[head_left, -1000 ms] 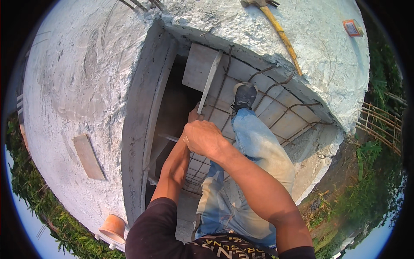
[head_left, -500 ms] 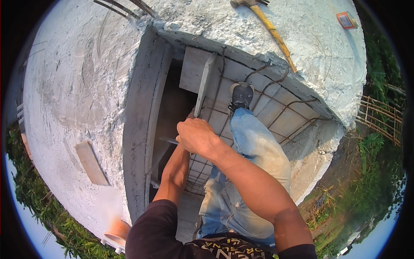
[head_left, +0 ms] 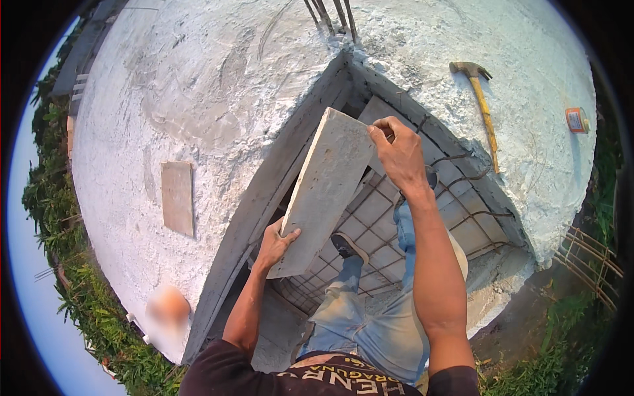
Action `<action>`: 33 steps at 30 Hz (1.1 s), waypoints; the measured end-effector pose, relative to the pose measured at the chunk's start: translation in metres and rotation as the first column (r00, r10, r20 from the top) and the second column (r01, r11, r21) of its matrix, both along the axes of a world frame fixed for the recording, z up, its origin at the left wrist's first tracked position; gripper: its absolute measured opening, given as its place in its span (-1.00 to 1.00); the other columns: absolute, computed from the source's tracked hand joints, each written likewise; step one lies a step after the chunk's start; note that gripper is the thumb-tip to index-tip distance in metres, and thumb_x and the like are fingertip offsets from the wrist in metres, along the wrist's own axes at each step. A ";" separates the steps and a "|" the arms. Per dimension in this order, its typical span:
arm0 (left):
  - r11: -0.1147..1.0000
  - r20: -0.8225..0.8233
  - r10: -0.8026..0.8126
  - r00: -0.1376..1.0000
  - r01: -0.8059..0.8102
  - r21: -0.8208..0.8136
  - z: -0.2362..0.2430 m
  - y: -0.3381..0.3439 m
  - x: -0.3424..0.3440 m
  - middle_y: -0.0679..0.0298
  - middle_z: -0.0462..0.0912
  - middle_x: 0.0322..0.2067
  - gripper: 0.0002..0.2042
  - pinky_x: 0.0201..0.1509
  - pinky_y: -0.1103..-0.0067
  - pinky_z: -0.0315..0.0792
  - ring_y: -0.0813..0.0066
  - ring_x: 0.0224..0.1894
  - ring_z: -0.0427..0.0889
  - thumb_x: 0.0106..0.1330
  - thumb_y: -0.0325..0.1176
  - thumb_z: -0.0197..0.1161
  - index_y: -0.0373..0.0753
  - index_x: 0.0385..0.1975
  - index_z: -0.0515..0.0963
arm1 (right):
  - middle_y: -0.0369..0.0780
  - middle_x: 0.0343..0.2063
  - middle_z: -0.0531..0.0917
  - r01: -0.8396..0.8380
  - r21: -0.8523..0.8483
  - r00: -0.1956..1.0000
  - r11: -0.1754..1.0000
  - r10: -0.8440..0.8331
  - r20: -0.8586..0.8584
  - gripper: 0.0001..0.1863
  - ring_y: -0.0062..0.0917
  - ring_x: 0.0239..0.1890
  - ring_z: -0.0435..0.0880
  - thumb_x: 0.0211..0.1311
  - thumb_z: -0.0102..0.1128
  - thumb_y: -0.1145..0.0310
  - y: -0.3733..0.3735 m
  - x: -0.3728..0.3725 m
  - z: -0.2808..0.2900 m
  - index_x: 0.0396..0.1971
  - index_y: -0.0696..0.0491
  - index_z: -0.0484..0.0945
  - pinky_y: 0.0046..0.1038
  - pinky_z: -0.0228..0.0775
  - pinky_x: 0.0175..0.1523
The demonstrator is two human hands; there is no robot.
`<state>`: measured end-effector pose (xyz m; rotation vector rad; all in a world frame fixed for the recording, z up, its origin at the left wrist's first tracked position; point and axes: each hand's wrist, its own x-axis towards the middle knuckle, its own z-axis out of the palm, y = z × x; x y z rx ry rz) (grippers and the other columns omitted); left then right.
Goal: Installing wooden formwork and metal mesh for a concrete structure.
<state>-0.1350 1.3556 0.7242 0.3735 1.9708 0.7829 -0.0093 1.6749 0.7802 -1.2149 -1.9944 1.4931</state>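
Note:
A flat grey rectangular board (head_left: 330, 178), like a piece of cement board or tile, is held tilted over a square opening in the concrete. My left hand (head_left: 276, 244) grips its lower left edge, thumb on the face and fingers going behind. At its upper right corner my right hand (head_left: 399, 148) is closed in a pinch, with the fingertips against the corner. Beneath the board, a rebar grid (head_left: 370, 218) lies over grey panels, where my feet stand; one dark shoe (head_left: 349, 249) shows beside the board's right edge.
On the rough concrete slab (head_left: 198, 79) lie a yellow-handled hammer (head_left: 485, 115) and a small orange can (head_left: 576, 120) to the right. Another board (head_left: 177, 198) and a blurred orange thing (head_left: 168, 307) are at left. Bent rebar ends (head_left: 462, 158) stick out along the opening's right edge.
The board, earlier edge-on and lower in the opening, is now raised and turned broad face toward me. My hands, earlier close together, have spread to its opposite ends. The view has shifted.

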 end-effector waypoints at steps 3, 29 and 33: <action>0.998 -0.052 0.053 0.997 -0.050 0.045 0.063 -0.015 -0.030 0.21 0.65 -0.24 -0.57 -0.05 0.55 0.44 0.49 -0.19 0.58 0.19 -0.29 0.34 -0.39 0.00 0.52 | -0.09 -0.43 0.68 -0.022 0.005 1.000 1.000 0.022 -0.007 -0.68 -0.41 -0.40 0.65 0.22 0.17 0.24 0.009 0.003 -0.001 -0.25 0.24 0.60 -0.39 0.46 -0.21; 0.965 -0.916 0.053 0.398 -0.257 -0.056 -0.046 -0.033 -0.166 0.06 -0.01 0.42 -0.25 0.52 0.22 -0.36 0.18 0.49 -0.16 0.32 0.18 -0.02 -0.21 0.38 0.12 | 0.01 -0.36 0.69 -0.484 0.089 0.837 0.871 0.431 0.337 -0.62 -0.25 -0.30 0.69 0.22 0.22 0.22 -0.050 -0.077 -0.030 -0.18 0.27 0.58 -0.35 0.47 -0.15; 0.968 -0.920 0.056 0.388 -0.249 -0.046 -0.047 -0.028 -0.168 0.07 0.00 0.42 -0.27 0.52 0.22 -0.35 0.18 0.49 -0.15 0.32 0.16 -0.02 -0.19 0.38 0.13 | 0.03 -0.36 0.68 -0.534 0.053 0.802 0.844 0.485 0.350 -0.60 -0.21 -0.30 0.69 0.22 0.21 0.20 -0.056 -0.083 -0.029 -0.18 0.29 0.57 -0.33 0.47 -0.15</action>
